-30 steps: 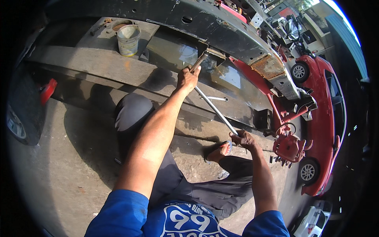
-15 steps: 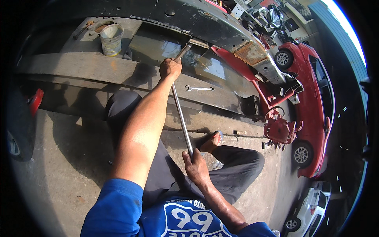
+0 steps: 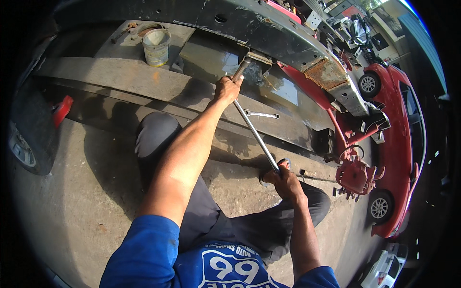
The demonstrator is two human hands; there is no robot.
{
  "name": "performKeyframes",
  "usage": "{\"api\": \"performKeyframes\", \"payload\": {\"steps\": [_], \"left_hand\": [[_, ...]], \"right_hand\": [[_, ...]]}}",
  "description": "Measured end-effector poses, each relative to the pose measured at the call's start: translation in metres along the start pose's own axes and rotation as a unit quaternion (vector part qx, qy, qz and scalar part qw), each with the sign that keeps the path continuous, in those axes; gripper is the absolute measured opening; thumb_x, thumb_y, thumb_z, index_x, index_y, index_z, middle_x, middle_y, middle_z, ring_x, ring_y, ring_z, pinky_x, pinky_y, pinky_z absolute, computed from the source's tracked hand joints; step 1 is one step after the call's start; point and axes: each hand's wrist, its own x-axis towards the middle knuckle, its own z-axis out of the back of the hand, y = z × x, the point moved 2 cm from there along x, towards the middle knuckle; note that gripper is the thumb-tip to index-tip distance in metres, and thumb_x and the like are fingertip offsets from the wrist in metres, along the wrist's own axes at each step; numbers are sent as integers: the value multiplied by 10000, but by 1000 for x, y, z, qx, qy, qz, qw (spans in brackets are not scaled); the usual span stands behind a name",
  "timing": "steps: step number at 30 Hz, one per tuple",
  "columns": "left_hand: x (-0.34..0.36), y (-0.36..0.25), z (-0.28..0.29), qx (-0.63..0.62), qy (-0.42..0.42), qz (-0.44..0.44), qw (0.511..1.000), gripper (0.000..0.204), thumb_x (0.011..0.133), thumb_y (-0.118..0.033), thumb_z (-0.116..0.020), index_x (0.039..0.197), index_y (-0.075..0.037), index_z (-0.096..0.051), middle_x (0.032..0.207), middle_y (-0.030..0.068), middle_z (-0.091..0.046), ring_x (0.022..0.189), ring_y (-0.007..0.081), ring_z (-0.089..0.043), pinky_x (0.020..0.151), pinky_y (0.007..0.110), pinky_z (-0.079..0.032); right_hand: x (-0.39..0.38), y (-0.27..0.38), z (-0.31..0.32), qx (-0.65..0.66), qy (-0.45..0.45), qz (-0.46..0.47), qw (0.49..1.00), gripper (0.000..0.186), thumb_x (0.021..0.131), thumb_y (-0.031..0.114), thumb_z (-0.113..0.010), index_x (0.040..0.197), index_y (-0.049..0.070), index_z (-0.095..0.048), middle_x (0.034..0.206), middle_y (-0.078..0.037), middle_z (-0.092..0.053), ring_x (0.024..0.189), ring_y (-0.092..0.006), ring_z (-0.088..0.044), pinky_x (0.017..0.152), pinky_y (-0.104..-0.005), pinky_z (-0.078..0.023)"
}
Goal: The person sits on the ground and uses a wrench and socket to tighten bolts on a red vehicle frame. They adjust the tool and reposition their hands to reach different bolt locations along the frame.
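Note:
Both hands are on a long-handled socket wrench [image 3: 254, 132] with a shiny steel bar. My left hand [image 3: 227, 90] is closed round its head end, just below the thick socket shaft that reaches up to a bracket [image 3: 259, 58] under a black vehicle beam [image 3: 192, 14]. Whatever the socket sits on is hidden. My right hand [image 3: 287, 184] is wrapped round the bar's lower end, above my right knee and sandalled foot. A combination spanner [image 3: 263, 114] lies on the plank to the right of the bar.
A dirty white bucket [image 3: 156, 54] stands at the upper left. Planks [image 3: 129, 79] border a pit with wet, reflecting patches. To the right are a red metal assembly [image 3: 355, 176] and a red car [image 3: 394, 144]. A wheel [image 3: 21, 149] stands at the left.
My right hand has swung the bar's lower end to the right, away from my body. My left hand stays at the head end. The whole view has shifted a little.

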Motion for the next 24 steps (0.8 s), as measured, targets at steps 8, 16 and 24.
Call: {"api": "performKeyframes", "payload": {"steps": [8, 16, 24], "left_hand": [[-11, 0, -18, 43, -63, -49, 996, 525, 976, -514, -620, 878, -4, -697, 814, 228, -708, 840, 400, -714, 763, 485, -543], [-14, -20, -20, 30, -121, -51, 991, 397, 1000, -403, -610, 906, -31, -710, 822, 210, -713, 816, 390, -709, 741, 484, -534], [-8, -22, -16, 37, -144, -74, 986, 284, 981, -283, -648, 929, -9, -703, 849, 217, -716, 850, 397, -715, 752, 471, -548]], "right_hand": [[54, -58, 30, -6, 18, -24, 1000, 306, 928, 264, -668, 1094, 12, -621, 983, -297, -681, 980, -487, -650, 791, -542, -512], [132, -87, 71, -110, -32, 56, 992, 245, 929, 210, -687, 1081, 28, -622, 940, -249, -684, 934, -472, -650, 754, -503, -504], [179, -94, 76, -100, 2, 99, 990, 256, 964, 262, -674, 1119, 62, -634, 1006, -226, -702, 1003, -441, -659, 807, -495, -502]]}}
